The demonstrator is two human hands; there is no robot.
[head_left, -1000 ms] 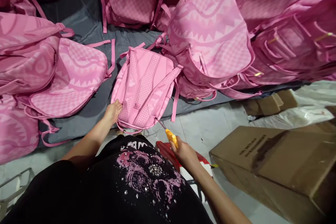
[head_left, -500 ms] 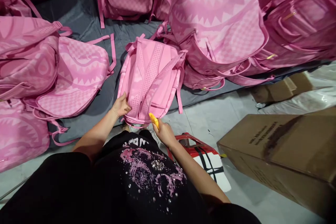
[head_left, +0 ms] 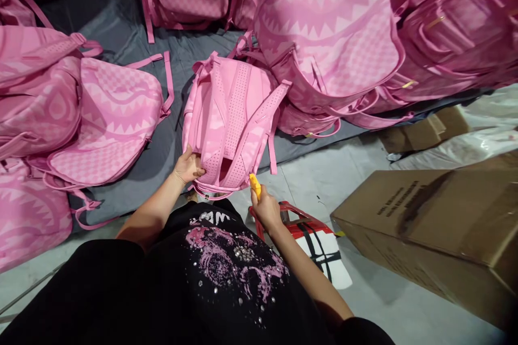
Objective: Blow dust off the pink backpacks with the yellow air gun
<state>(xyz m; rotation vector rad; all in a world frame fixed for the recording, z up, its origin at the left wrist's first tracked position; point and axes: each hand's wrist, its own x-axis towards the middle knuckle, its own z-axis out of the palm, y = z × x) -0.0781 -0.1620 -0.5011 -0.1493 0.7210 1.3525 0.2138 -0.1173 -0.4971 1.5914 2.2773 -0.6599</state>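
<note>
A pink backpack (head_left: 232, 118) lies back-side up on a grey sheet (head_left: 162, 140), its perforated straps facing me. My left hand (head_left: 188, 166) grips the backpack's lower left corner, fingers closed on the fabric. My right hand (head_left: 265, 207) is closed around a small yellow-handled tool (head_left: 254, 184), whose tip sits just off the backpack's bottom right edge. My black top with pink print and studs fills the bottom of the view.
Several more pink patterned backpacks (head_left: 327, 38) are piled around the sheet on the left, back and right. Brown cardboard boxes (head_left: 429, 226) lie at the right. A red stool (head_left: 307, 226) with a white seat stands by my right arm.
My right hand came in from the right to the backpack's bottom edge, then drew back slightly. My left hand shifted up the lower left corner. The backpack lifted and turned a little.
</note>
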